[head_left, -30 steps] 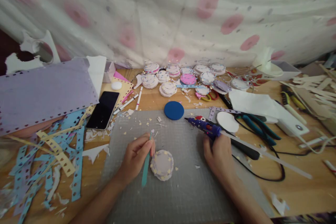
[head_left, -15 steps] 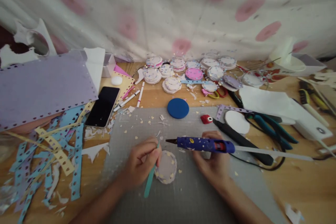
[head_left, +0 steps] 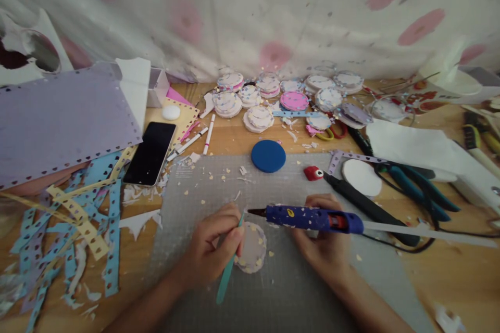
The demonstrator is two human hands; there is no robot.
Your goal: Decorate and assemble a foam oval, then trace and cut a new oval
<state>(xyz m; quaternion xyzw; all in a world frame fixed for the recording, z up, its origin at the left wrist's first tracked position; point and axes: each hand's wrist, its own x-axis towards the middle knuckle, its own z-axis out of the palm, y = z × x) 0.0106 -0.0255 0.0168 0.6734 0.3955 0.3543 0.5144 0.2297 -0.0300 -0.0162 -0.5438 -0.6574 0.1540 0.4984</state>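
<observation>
My left hand (head_left: pixel 219 242) is closed around slim teal tweezers (head_left: pixel 225 281), their tip pointing up and away from me. Just right of those fingers, a pale round disc (head_left: pixel 252 248) lies on the grey cutting mat, with small cream hearts around its rim. My right hand (head_left: pixel 326 239) grips a dark blue glue gun (head_left: pixel 308 217) sideways, and a long white glue stick (head_left: pixel 425 232) sticks out of its back. The gun's nozzle points left, close to the tweezers' tip, above the disc's far edge. Whether nozzle and tip touch, I cannot tell.
Beyond the mat (head_left: pixel 187 177) lie a blue disc (head_left: pixel 268 156) and several decorated round stacks (head_left: pixel 258 118). A phone (head_left: pixel 150 153) and punched paper strips (head_left: pixel 113 239) are at left. Teal-handled pliers (head_left: pixel 424 192), a black-handled tool (head_left: pixel 371 210) and a white disc (head_left: pixel 362 177) lie at right.
The glue gun's nozzle and the tweezers' tip have come closer together. The whole view has shifted slightly. Both hands keep their holds.
</observation>
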